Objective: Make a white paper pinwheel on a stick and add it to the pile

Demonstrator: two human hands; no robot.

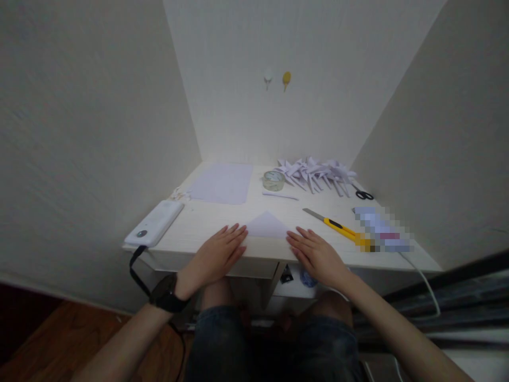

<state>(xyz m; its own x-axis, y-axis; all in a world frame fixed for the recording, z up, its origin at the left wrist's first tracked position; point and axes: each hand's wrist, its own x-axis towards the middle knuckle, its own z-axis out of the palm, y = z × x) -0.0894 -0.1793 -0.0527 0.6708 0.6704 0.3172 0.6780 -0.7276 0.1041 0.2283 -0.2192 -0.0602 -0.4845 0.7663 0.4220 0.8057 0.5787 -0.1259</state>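
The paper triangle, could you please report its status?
Left hand, right hand open at side corners of paper triangle. Apex pointing away. Yellow cutter to right, blade out, clear of triangle.

Both hands (218, 252) (318, 258) apart, palm-down

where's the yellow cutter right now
In the head view, the yellow cutter lies on the white desk, right of centre, beyond the right hand and nearer the desk's front edge than the black-handled scissors.
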